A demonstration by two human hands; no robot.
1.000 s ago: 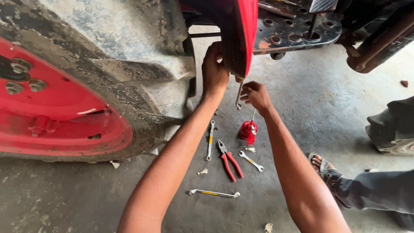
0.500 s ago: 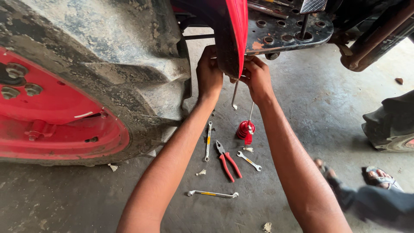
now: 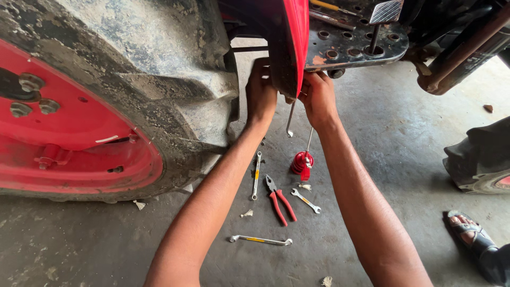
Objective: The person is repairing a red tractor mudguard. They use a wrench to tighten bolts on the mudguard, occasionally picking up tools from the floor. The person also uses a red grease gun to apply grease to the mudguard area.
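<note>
From the head camera we see our left hand (image 3: 260,90) gripping the back of the red fender (image 3: 291,48) beside the big muddy tyre (image 3: 159,79), while our right hand (image 3: 319,95) closes its fingers round a slim spanner (image 3: 289,119) hanging at the fender's lower edge — the work there looks unfinished. On the concrete floor (image 3: 382,159) between our arms lie red-handled pliers (image 3: 280,200), three more spanners and a red oil can (image 3: 302,162) — none put away; a sandalled foot (image 3: 467,231) waits near the floor's right edge.

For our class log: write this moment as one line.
left hand: on red fender edge | right hand: holding wrench | floor: pliers
</note>
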